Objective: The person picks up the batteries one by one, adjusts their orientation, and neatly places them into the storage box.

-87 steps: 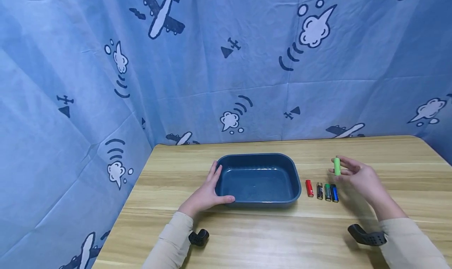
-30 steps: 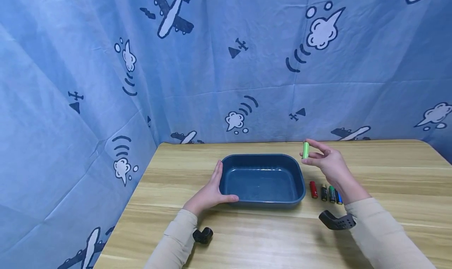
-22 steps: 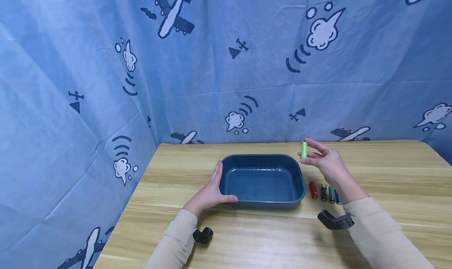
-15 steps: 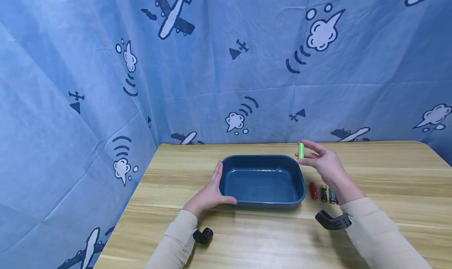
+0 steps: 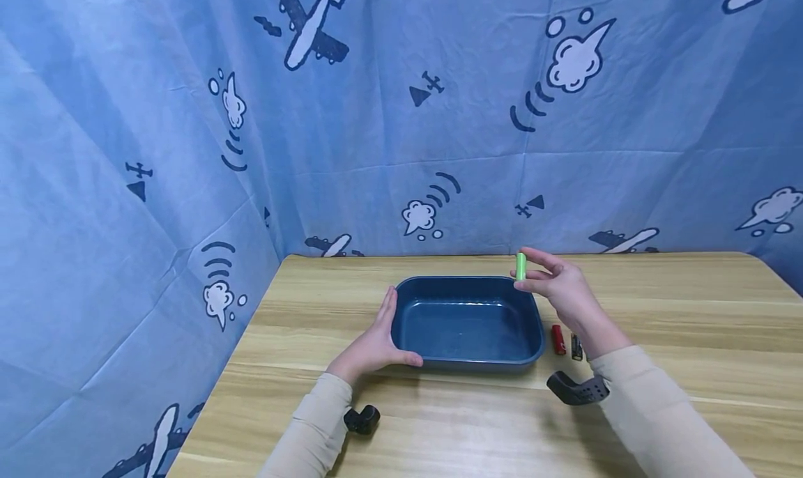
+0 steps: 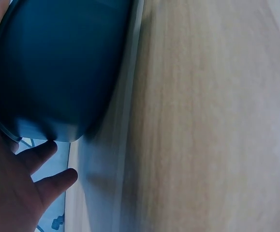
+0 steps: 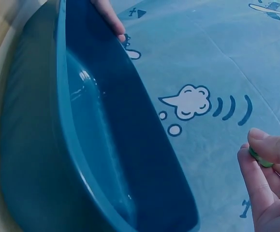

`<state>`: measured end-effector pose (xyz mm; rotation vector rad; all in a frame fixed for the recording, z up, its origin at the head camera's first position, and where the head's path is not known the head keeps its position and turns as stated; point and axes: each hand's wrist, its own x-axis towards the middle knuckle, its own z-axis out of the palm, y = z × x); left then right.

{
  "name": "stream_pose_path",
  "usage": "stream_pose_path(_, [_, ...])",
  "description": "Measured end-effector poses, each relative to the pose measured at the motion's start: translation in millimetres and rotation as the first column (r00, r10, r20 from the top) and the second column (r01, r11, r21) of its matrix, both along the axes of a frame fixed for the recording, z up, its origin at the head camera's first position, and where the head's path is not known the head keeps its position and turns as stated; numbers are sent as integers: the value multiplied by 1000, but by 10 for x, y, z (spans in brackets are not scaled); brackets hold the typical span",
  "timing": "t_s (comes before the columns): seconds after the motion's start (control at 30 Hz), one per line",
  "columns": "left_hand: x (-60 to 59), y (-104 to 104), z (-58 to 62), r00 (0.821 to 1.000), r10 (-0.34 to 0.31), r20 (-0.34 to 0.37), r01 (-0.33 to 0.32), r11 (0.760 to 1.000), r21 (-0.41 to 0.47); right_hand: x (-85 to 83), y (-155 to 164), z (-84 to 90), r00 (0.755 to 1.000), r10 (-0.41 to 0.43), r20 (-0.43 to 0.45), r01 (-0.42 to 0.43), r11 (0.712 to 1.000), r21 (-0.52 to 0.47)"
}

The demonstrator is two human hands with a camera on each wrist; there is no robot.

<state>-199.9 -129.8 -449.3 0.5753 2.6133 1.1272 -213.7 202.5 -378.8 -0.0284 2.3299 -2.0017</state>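
A dark blue tray (image 5: 533, 328) sits in the middle of the wooden table (image 5: 439, 429), with nothing in it. My left hand (image 5: 371, 347) holds the tray's left end, fingers along the wall and thumb on the near rim; the left wrist view shows the same tray (image 6: 48, 72) against the palm. My right hand (image 5: 555, 286) pinches a green battery (image 5: 521, 266) upright above the tray's far right corner. In the right wrist view only a sliver of the green battery (image 7: 261, 159) shows between the fingertips, beside the tray (image 7: 28, 159).
A red battery (image 5: 557, 339) and a dark battery (image 5: 576, 347) lie on the table right of the tray; others in that row are hidden behind my right forearm. Blue airplane-print cloth (image 5: 401, 116) walls the back and left.
My right hand has carried the green battery leftward from above the battery row to over the tray's far right corner. The left hand has stayed on the tray.
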Motion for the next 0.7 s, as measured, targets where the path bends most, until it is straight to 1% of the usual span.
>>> stream_pose_path(0.2, [-2, 7, -13, 1000, 21, 8, -21, 1000, -11, -28, -94, -3, 1000, 10, 16, -10, 1000, 4])
stream_pose_path(0.47, [9, 9, -21, 999, 34, 16, -34, 999, -6, -78, -191, -28, 1000, 2, 8, -2, 1000, -18])
stream_pose_path(0.7, [0, 19, -39, 999, 48, 25, -48, 999, -1, -128, -293, -41, 999, 26, 19, -25, 998, -58])
